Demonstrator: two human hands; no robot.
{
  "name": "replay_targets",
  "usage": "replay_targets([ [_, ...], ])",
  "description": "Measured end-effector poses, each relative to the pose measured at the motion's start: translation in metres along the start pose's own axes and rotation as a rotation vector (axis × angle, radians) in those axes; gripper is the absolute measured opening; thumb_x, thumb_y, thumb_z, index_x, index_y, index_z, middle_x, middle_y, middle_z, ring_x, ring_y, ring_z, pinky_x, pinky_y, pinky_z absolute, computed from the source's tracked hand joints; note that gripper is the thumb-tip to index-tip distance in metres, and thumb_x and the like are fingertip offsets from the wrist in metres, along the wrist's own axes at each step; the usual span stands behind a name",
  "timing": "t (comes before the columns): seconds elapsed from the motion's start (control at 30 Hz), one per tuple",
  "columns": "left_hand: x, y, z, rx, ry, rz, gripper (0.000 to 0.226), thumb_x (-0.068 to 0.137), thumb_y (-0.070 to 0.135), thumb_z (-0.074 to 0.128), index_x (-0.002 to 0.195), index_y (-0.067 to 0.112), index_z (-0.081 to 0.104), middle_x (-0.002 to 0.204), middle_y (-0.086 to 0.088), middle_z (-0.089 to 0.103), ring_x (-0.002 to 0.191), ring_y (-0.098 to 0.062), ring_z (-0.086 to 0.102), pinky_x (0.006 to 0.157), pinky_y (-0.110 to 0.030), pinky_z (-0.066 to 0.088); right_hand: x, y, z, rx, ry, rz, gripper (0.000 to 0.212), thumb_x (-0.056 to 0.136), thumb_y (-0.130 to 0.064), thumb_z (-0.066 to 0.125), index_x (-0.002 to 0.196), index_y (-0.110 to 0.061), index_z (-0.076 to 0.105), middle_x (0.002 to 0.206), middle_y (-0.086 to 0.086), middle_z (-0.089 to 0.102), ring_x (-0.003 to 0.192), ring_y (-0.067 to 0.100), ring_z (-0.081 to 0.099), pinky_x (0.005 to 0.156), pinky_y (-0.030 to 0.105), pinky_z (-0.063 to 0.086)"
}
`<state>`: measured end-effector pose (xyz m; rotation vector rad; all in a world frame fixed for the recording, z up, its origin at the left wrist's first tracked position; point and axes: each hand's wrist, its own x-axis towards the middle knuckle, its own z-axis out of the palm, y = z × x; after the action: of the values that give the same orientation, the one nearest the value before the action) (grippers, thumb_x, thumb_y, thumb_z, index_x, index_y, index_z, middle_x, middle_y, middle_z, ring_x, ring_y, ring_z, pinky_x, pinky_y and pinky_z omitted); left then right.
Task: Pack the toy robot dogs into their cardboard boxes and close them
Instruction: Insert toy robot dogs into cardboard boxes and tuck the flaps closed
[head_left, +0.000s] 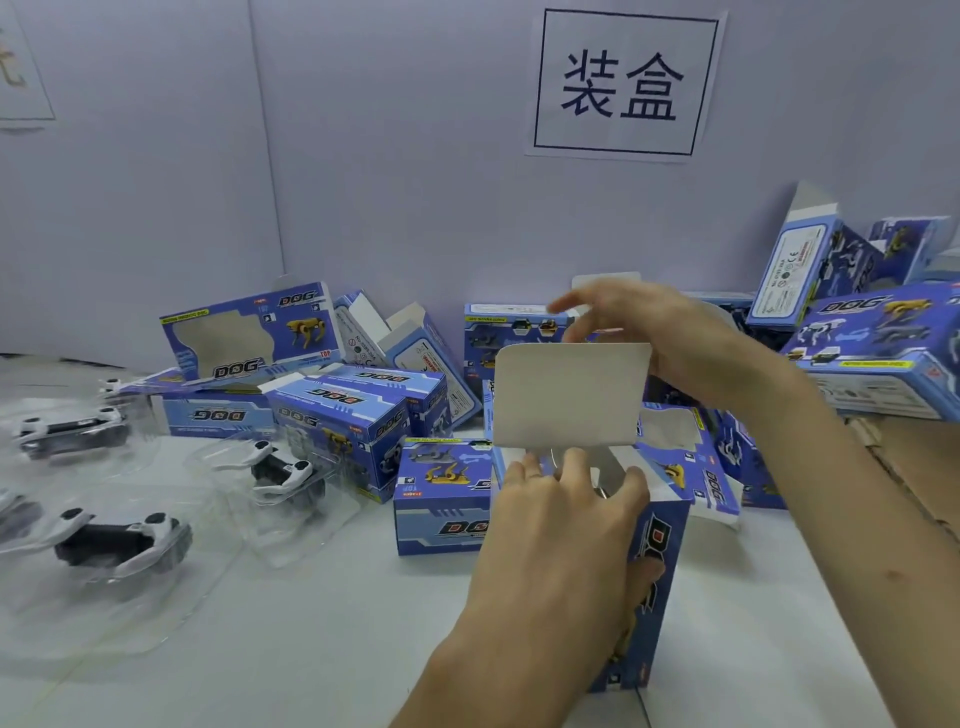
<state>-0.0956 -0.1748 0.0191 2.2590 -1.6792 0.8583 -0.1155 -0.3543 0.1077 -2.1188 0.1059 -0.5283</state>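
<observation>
I see the box in front (660, 571), deep blue with black DOG lettering. Its raised flap (569, 395) is plain off-white inside. The boxes behind (249, 332) are blue and pale blue, printed with a yellow dog. The toy dogs (119, 540) are black and white, in clear trays (291, 540). The table (322, 623) is white and the wall (389, 182) pale lilac. The sign (626, 83) is white with black characters in a black frame.

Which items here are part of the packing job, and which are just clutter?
In the job: box gripped by left hand; its raised flap, right hand behind it; toy dogs in clear trays; open boxes.
Lying about: wall sign; closed box; brown cardboard.
</observation>
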Motion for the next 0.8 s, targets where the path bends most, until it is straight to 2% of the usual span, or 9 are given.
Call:
replay_targets([
  [0.07, 0.0, 0.0, 0.001, 0.014, -0.018, -0.002, 0.055, 0.087, 0.064, 0.055, 0.132, 0.034, 0.052, 0.104, -0.003, 0.064, 0.094, -0.027, 0.061, 0.069, -0.035, 0.042, 0.001, -0.006, 0.0, -0.146, -0.174, 0.063, 0.032, 0.088, -0.055, 0.057, 0.103, -0.033, 0.076, 0.096, -0.008, 0.074, 0.088, 0.006, 0.068, 0.068, 0.015, 0.051],
  [0.13, -0.002, 0.0, 0.001, 0.042, -0.006, -0.001, 0.056, 0.084, 0.066, 0.058, 0.13, 0.034, 0.055, 0.1, -0.002, 0.065, 0.09, -0.026, 0.062, 0.067, -0.034, 0.044, -0.003, -0.006, 0.0, -0.133, -0.276, 0.123, 0.034, 0.084, -0.059, 0.061, 0.101, -0.034, 0.077, 0.098, -0.009, 0.075, 0.09, 0.005, 0.069, 0.07, 0.012, 0.05],
  [0.23, -0.002, 0.003, 0.001, 0.097, -0.093, -0.014, 0.059, 0.068, 0.073, 0.069, 0.115, 0.037, 0.067, 0.085, 0.003, 0.068, 0.075, -0.02, 0.064, 0.058, -0.028, 0.043, -0.017, -0.002, 0.001, -0.114, -0.35, 0.05, 0.026, 0.087, -0.048, 0.063, 0.11, -0.042, 0.074, 0.11, -0.013, 0.073, 0.098, -0.002, 0.067, 0.076, 0.009, 0.048],
  [0.3, -0.004, 0.004, -0.002, 0.11, -0.102, -0.026, 0.06, 0.06, 0.074, 0.073, 0.107, 0.037, 0.071, 0.08, 0.005, 0.068, 0.071, -0.018, 0.065, 0.057, -0.027, 0.047, -0.029, -0.002, 0.01, -0.154, -0.32, -0.029, 0.021, 0.091, -0.039, 0.065, 0.107, -0.049, 0.074, 0.11, -0.02, 0.072, 0.101, -0.008, 0.064, 0.079, 0.006, 0.046],
  [0.43, -0.01, 0.004, 0.006, 0.073, -0.041, -0.033, 0.06, 0.076, 0.063, 0.067, 0.126, 0.032, 0.061, 0.097, -0.005, 0.067, 0.087, -0.029, 0.067, 0.084, -0.037, 0.052, -0.052, 0.006, 0.029, -0.223, -0.134, -0.171, 0.028, 0.092, -0.02, 0.064, 0.112, -0.038, 0.071, 0.105, -0.028, 0.071, 0.104, -0.01, 0.063, 0.082, 0.005, 0.044],
  [0.57, -0.012, 0.007, 0.009, 0.06, -0.028, -0.064, 0.059, 0.081, 0.056, 0.064, 0.132, 0.027, 0.058, 0.113, -0.011, 0.067, 0.102, -0.036, 0.063, 0.101, -0.049, 0.046, -0.074, 0.018, 0.041, -0.204, -0.141, -0.219, 0.033, 0.094, -0.022, 0.059, 0.124, -0.032, 0.068, 0.109, -0.025, 0.071, 0.105, -0.008, 0.064, 0.083, 0.005, 0.044],
  [0.63, -0.015, 0.007, 0.009, 0.066, -0.031, -0.075, 0.058, 0.085, 0.054, 0.06, 0.134, 0.025, 0.054, 0.119, -0.013, 0.065, 0.107, -0.039, 0.06, 0.106, -0.052, 0.041, -0.079, 0.022, 0.043, -0.167, -0.162, -0.217, 0.036, 0.096, -0.021, 0.054, 0.129, -0.032, 0.064, 0.112, -0.029, 0.069, 0.106, -0.011, 0.061, 0.083, 0.003, 0.042],
  [0.7, -0.018, 0.007, 0.01, 0.045, -0.024, -0.079, 0.056, 0.09, 0.05, 0.053, 0.139, 0.023, 0.046, 0.126, -0.014, 0.059, 0.114, -0.042, 0.054, 0.109, -0.053, 0.035, -0.08, 0.025, 0.041, -0.167, -0.191, -0.217, 0.039, 0.099, -0.013, 0.051, 0.131, -0.034, 0.062, 0.123, -0.027, 0.065, 0.118, -0.008, 0.057, 0.09, 0.004, 0.04],
  [0.8, -0.022, 0.005, 0.013, -0.013, 0.028, -0.079, 0.054, 0.087, 0.05, 0.054, 0.134, 0.024, 0.051, 0.121, -0.01, 0.061, 0.111, -0.037, 0.055, 0.104, -0.047, 0.041, -0.079, 0.025, 0.039, -0.133, -0.228, -0.199, 0.044, 0.1, -0.006, 0.05, 0.13, -0.035, 0.063, 0.128, -0.021, 0.065, 0.123, -0.002, 0.056, 0.094, 0.008, 0.041],
])
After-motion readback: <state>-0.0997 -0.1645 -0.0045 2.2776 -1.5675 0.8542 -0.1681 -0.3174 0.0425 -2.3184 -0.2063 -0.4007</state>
